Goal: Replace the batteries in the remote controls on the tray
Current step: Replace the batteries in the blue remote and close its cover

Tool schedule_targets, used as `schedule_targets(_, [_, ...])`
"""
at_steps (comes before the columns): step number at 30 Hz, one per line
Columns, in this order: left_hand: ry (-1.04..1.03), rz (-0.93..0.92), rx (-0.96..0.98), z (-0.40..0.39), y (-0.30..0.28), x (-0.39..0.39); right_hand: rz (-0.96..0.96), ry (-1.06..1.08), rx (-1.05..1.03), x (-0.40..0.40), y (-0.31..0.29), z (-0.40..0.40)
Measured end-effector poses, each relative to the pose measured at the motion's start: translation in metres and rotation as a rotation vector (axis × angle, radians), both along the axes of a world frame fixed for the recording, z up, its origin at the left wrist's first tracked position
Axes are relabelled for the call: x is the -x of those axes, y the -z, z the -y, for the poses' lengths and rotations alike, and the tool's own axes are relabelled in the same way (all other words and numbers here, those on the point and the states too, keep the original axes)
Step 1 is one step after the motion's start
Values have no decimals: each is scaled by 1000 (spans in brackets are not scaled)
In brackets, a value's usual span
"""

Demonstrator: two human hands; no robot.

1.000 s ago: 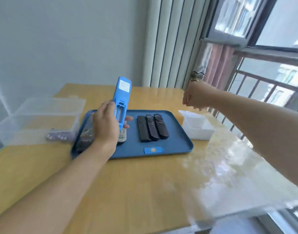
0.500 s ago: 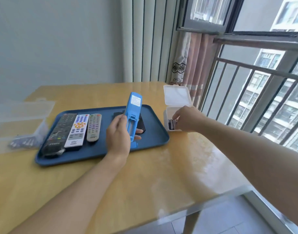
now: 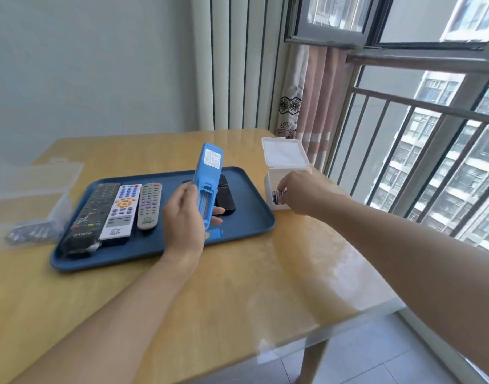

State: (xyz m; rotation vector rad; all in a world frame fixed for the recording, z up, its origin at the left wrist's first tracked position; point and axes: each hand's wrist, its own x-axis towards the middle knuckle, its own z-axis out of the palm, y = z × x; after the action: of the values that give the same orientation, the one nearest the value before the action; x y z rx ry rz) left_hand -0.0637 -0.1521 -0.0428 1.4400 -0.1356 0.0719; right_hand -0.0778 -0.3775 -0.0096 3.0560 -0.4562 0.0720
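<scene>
**Fresh batteries being drawn from the box; blue remote held open and ready**

Head view. The left hand [image 3: 183, 217], centre of the frame, grips the blue remote [image 3: 207, 178] near its lower end, thumb on the near side and fingertips showing past the far edge. The remote stands nearly upright over the blue tray [image 3: 246, 217], back towards the camera, with its battery bay [image 3: 205, 202] open. No batteries can be made out inside. A small blue piece, judged to be the bay cover [image 3: 214, 234], lies on the tray just below the hand.

The right hand [image 3: 304, 191], centre right, reaches into the small white box [image 3: 269, 187] with its lid hinged back, beside the tray's right edge. Its fingers are curled down onto the batteries [image 3: 278, 195] seen in the box. Whether one is already pinched cannot be told.

On the left of the tray lie a black remote [image 3: 91, 214], a white remote [image 3: 122, 210] and a grey remote [image 3: 149, 205], side by side. Dark remotes [image 3: 225, 198] lie partly hidden behind the blue one. At far left a clear plastic tub [image 3: 30, 195] holds some dark items, too blurred to identify.

Recommendations, as judgement: take one battery at a time. Check the polarity marks in the bay before seating it. Keep the remote steady with the bay facing the incoming hand. Push the flat end against the spring first, then press the other end down. Risk: a loose pinch may drop the battery onto the table [image 3: 237, 300].
</scene>
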Motion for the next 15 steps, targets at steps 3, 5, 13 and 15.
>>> schedule_targets(3, [8,6,-1,1,0,0,17,7,-4,-9,1,1])
schedule_targets(5, [7,12,14,1,0,0,36,13,-25,-13,0,0])
schedule_targets(13, [15,3,7,1,0,-2,-70,139,-167,-38,-6,8])
schedule_targets(15, [11,-4,6,1,-1,-2,-110,196,-152,-47,-9,10])
